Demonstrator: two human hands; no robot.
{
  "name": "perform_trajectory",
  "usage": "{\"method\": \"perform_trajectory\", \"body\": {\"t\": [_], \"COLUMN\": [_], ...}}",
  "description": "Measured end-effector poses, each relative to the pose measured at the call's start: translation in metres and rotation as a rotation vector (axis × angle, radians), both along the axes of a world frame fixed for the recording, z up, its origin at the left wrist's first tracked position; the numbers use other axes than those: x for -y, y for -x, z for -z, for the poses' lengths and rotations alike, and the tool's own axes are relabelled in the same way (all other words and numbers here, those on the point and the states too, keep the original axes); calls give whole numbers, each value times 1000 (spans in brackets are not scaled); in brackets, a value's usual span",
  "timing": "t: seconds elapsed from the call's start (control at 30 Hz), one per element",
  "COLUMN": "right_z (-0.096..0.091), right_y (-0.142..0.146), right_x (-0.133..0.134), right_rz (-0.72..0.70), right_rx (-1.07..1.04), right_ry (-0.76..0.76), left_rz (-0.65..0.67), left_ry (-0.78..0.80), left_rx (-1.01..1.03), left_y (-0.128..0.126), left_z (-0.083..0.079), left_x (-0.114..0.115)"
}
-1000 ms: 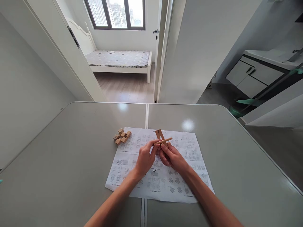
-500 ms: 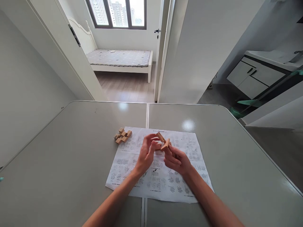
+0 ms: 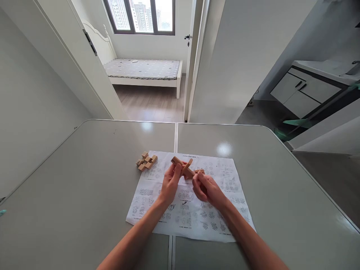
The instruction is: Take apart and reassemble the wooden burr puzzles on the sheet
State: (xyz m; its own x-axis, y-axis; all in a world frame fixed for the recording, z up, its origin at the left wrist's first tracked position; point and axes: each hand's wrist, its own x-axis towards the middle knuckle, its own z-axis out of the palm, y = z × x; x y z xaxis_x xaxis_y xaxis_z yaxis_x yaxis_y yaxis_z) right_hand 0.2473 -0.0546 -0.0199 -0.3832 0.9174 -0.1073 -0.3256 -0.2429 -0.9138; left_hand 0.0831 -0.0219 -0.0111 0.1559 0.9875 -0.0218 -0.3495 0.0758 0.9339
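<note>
- Bars of pale notched wood (image 3: 182,166), crossed above printed white sheet (image 3: 194,219)
- left grip (image 3: 170,184) and right grip (image 3: 207,188) both clasp them
- wooden block cluster (image 3: 145,161) on grey desk (image 3: 84,180)

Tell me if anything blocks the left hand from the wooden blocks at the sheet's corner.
Nothing visible: only flat white printed sheet lies between the left hand, gripping a notched wooden bar, and the light wooden blocks.

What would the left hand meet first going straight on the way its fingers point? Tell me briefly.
The crossed wooden pieces, which the left hand grips at its fingertips. Past them, probably only the printed sheet on the table; depth is unclear.
</note>
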Motion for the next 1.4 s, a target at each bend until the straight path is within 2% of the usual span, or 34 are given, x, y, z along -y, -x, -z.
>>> {"method": "perform_trajectory", "body": {"t": [0.07,0.1,0.17,0.27,0.33,0.43,0.6,0.73,0.83,0.93,1.03,1.1,1.17,1.4], "right_z": [-3,-3,-1,6,10,15,19,19,16,10,3,0,-2,-8], "right_y": [1,0,-1,-4,-7,-8,-8,-8,-7,-8,-11,-15,-19,-25], "right_x": [0,-1,-3,-7,-9,-10,-9,-9,-9,-9,-11,-13,-16,-16], "right_rz": [327,445,545,497,454,403,343,326,390,559,669,650,589,442], "right_rx": [274,417,665,930,1052,1148,1161,1137,1054,845,454,152,-22,-226], "right_ry": [-170,-267,-469,-696,-755,-758,-709,-662,-608,-452,-174,-11,61,114], "left_rz": [-70,-88,-100,-89,-77,-58,-11,19,23,22,31,32,36,50], "left_ry": [63,93,142,191,202,197,139,78,41,-4,-31,-41,-44,-48], "left_rx": [58,87,147,197,195,183,101,-16,-95,-160,-214,-228,-233,-276], "left_y": [1,1,2,3,3,3,2,0,-2,-3,-4,-4,-4,-3], "left_z": [0,0,-1,0,0,0,1,3,4,3,1,-1,-2,-2], "left_x": [-4,-6,-8,-9,-10,-10,-7,-3,-1,0,2,3,3,4]}}
